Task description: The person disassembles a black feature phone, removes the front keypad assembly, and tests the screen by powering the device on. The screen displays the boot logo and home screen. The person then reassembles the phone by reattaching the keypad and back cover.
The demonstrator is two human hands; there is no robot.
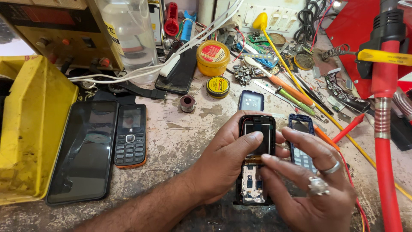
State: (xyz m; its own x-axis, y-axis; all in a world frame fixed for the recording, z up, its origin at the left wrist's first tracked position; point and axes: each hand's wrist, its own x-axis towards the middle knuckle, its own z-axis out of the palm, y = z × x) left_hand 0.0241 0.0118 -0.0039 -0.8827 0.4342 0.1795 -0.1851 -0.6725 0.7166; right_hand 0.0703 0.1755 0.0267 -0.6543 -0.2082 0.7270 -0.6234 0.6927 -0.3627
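Observation:
An opened small black phone body (256, 129), its screen and bare circuit board showing, lies on the worn workbench (189, 133). My left hand (223, 159) wraps around its left side, thumb pressing on the small screen. My right hand (315, 184), with rings on two fingers, touches the middle of the phone with its fingertips at the orange flex strip. A blue keypad frame (300, 141) lies just right of the phone, partly under my right fingers. A dark back cover (251, 101) rests just beyond it.
A black-and-orange keypad phone (130, 135) and a large black smartphone (83, 150) lie at left beside a yellow bin (30, 129). Solder paste tins (213, 58), a solder spool (187, 103), screwdrivers (292, 92), red probe leads (347, 129) and a red hot-air tool (384, 129) crowd the back and right.

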